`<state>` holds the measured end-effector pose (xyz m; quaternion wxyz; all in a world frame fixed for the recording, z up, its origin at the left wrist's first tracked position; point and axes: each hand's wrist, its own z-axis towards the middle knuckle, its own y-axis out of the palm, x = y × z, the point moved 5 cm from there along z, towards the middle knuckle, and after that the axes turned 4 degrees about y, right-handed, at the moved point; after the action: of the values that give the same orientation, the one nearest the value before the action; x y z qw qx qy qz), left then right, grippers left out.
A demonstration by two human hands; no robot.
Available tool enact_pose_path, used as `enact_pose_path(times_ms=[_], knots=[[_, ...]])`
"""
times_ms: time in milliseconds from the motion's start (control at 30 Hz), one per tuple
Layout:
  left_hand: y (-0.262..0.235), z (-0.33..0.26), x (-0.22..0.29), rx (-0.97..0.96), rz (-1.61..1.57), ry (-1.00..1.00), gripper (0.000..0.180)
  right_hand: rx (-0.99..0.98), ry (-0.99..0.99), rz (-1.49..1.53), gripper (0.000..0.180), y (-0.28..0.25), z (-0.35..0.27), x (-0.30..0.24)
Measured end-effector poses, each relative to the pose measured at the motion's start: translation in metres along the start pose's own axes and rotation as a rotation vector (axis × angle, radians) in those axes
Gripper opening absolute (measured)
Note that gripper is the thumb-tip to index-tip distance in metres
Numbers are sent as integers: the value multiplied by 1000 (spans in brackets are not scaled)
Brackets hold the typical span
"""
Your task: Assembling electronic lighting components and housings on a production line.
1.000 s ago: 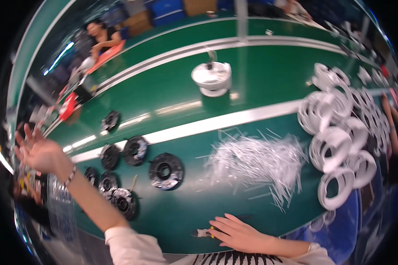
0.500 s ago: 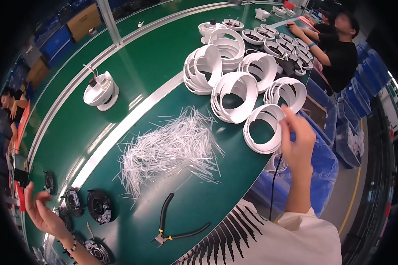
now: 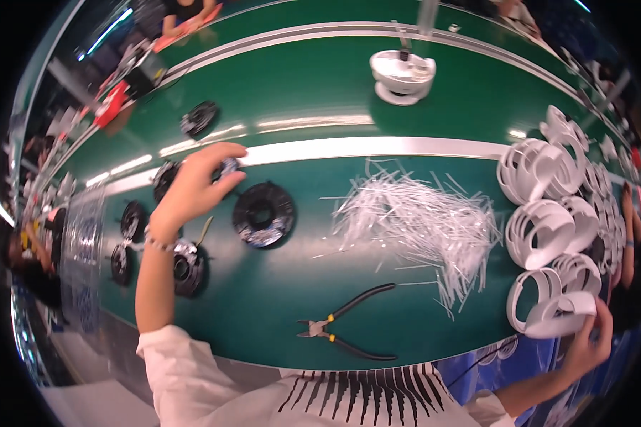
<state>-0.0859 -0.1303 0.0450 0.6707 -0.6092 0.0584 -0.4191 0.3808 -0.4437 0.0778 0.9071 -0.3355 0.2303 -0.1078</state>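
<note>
Workbench (image 3: 263, 313), green and smooth, spanning the view from left to right, with a pale strip (image 3: 377, 147) along its middle. On the right, stacks of white rings (image 3: 516, 231), thin-walled, nested, some tilted. Just left of these, a loose heap of clear and white slivers (image 3: 441, 235). Beyond the pale strip, a white rounded housing (image 3: 402, 80) on a flared base, with wires at the top. Along the near edge, pliers (image 3: 319, 329) with black handles spread wide and head toward the left. On the left, scattered black discs (image 3: 248, 213) with central holes and shiny patches. At the near right corner, one tilted ring (image 3: 548, 326), at or just above the front stack; cannot tell which. Looks light, fairly stiff, probably smooth enough to slip; seems best taken by the rim, between thumb and fingers, with no hard squeeze. Near the left hand (image 3: 196, 186), a half-hidden disc (image 3: 228, 169): seems rigid, perhaps delicate on the shiny face, best held by the outer edge. Right hand (image 3: 590, 349): closed in a pinch on the right-hand rim of the tilted ring. Left hand: half open, with bent fingers and thumb well apart, half-hidden disc visible in the gap; contact impossible to tell.
</note>
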Motion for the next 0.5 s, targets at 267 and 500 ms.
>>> enact_pose_path(times_ms=[267,500], knots=[[60,-19,-42,-217,-25,-97,40,-700,-182,560,14,122,-67,-178],[55,-5,-21,-23,-76,37,30,-767,-333,442,17,164,-105,-201]])
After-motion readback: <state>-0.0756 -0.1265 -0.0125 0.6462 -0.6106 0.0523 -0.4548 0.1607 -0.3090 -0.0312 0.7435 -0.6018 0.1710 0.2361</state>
